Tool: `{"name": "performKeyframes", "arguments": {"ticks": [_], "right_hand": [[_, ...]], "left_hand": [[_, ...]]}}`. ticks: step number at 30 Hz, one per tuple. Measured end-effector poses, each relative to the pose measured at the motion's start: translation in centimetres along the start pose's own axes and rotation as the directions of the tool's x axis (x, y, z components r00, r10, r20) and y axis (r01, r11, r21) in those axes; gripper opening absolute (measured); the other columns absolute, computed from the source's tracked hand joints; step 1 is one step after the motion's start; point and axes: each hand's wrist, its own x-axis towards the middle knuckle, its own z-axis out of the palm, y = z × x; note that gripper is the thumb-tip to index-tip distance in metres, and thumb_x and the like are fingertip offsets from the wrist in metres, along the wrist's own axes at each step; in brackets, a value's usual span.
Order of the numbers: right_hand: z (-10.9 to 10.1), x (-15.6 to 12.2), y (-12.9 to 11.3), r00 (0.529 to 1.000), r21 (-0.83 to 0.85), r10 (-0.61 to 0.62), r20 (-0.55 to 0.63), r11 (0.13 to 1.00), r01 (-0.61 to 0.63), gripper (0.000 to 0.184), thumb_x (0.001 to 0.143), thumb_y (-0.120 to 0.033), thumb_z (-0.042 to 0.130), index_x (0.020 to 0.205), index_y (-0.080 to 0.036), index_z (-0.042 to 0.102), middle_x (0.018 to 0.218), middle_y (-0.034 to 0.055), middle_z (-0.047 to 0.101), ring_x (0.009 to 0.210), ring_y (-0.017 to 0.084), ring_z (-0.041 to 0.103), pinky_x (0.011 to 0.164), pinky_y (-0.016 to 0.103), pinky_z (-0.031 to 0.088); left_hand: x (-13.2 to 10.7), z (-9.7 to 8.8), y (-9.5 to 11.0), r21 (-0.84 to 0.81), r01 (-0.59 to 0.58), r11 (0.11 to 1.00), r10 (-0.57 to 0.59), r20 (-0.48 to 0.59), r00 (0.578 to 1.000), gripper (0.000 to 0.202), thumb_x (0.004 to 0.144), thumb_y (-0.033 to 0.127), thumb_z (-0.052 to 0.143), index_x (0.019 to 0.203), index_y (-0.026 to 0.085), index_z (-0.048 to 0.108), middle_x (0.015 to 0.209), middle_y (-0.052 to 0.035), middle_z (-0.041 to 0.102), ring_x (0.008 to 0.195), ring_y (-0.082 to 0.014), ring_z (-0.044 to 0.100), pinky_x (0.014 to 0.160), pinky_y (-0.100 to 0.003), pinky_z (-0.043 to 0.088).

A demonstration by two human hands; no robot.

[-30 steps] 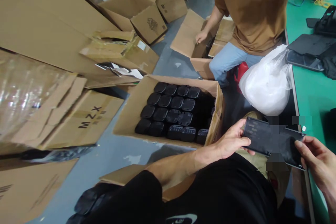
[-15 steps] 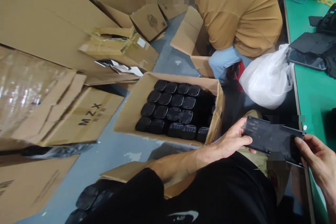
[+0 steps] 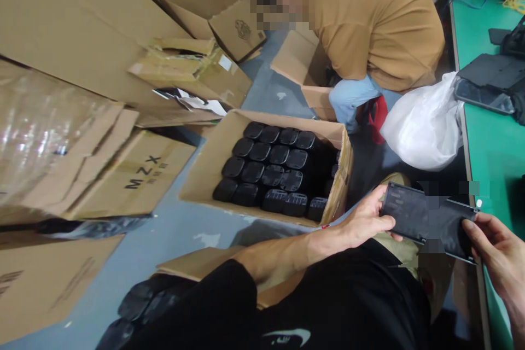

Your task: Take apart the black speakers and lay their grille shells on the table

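A flat black plastic panel (image 3: pixel 410 210), partly pixelated in the middle, is held between both hands over my lap. My left hand (image 3: pixel 371 212) grips its left end, thumb on top and fingers beneath. On the opposite end, my right hand (image 3: pixel 492 238) pinches the edge with the thumb on the face. To the left of the panel stands an open cardboard box (image 3: pixel 200 175) with rows of black rounded plastic housings (image 3: pixel 260 152) in it. More black housings (image 3: pixel 141 301) lie in another box at the lower left.
A co-worker in a brown shirt (image 3: pixel 381 16) bends over an open carton (image 3: pixel 295 60). A white plastic bag (image 3: pixel 424 126) is beside the green table (image 3: pixel 492 169), which bears black parts (image 3: pixel 484 74). A carton marked MZX (image 3: pixel 135 175) and other cartons stand at left.
The view has shifted slightly, and the co-worker's head sits a little lower in the picture. Both hands keep the same hold on the panel.
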Motion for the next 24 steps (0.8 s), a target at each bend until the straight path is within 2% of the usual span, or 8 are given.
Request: {"name": "performKeyframes", "arguments": {"ticks": [5,11,17,24], "right_hand": [[0.3,-0.1,-0.4,1.0,0.004,0.012,-0.022,1.0,-0.012,0.077,0.048,-0.072,0.099,0.099,-0.022,0.07,0.074,-0.0015,0.064,0.049,0.01,0.044,0.04,0.023,0.036],[0.6,-0.4,-1.1,0.999,-0.061,-0.015,-0.042,0.998,0.013,0.073,0.05,-0.072,0.096,0.096,-0.021,0.071,0.067,-0.0026,0.06,0.048,0.011,0.042,0.039,0.024,0.034],[0.6,-0.6,-1.8,0.998,-0.155,-0.032,-0.056,0.988,0.023,0.072,0.05,-0.076,0.092,0.091,-0.02,0.073,0.064,-0.0021,0.057,0.048,0.012,0.042,0.04,0.025,0.035],[0.2,-0.2,-1.0,0.999,-0.157,0.004,-0.051,0.988,-0.012,0.075,0.053,-0.077,0.091,0.099,-0.021,0.073,0.069,-0.0005,0.062,0.051,0.013,0.046,0.042,0.026,0.036]], "left_hand": [[-0.1,0.1,0.1,-0.014,-0.022,1.0,0.022,0.016,1.0,0.054,0.072,0.01,0.074,0.12,0.022,0.055,0.089,0.0029,0.067,0.076,-0.013,0.07,0.07,-0.029,0.065],[0.2,0.2,0.0,-0.073,-0.008,0.997,0.007,-0.021,1.0,0.035,0.08,0.017,0.069,0.113,0.02,0.06,0.086,0.0012,0.069,0.071,-0.0131,0.068,0.064,-0.028,0.065],[0.2,0.2,-0.2,-0.089,0.007,0.996,-0.01,-0.035,0.999,0.046,0.076,0.014,0.068,0.121,0.021,0.062,0.084,0.001,0.07,0.07,-0.0148,0.069,0.063,-0.029,0.065],[0.1,0.2,-0.1,-0.081,0.007,0.997,-0.01,-0.03,0.999,0.049,0.077,0.013,0.067,0.125,0.021,0.062,0.083,0.0004,0.071,0.071,-0.0155,0.07,0.066,-0.03,0.065]]}}
